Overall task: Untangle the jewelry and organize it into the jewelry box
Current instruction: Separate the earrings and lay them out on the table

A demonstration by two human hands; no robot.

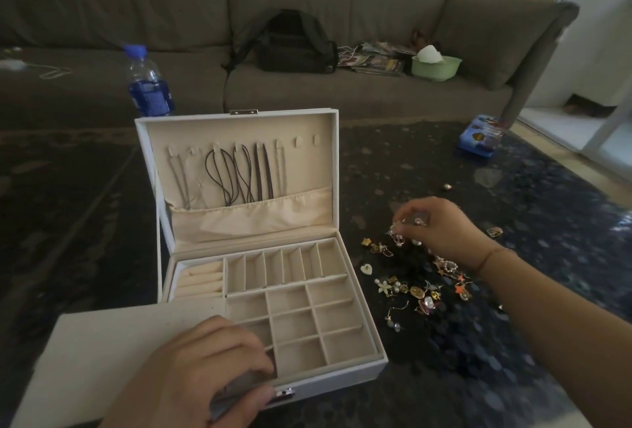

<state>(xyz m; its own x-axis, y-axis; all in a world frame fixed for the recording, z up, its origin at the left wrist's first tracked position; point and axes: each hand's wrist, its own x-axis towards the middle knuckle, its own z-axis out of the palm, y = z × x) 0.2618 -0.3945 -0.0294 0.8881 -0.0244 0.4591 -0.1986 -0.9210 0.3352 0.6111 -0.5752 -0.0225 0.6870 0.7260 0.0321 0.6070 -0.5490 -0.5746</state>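
— Hands, from my head feed?
— My right hand [441, 227] pinches a small earring [418, 221] over the jewelry pile [419, 285], right of the open jewelry box [260, 256]. My left hand [205, 369] grips a grey piece at the box's front edge.

Home living room. Long grey sofa [307, 17] along the far wall, with a black backpack [294, 43], loose magazines [376, 58] and a green bowl [436, 67] on its seat. Dark patterned carpet [496, 359] covers the floor. Water bottle [147, 80] stands beside a jewelry box [260, 256].
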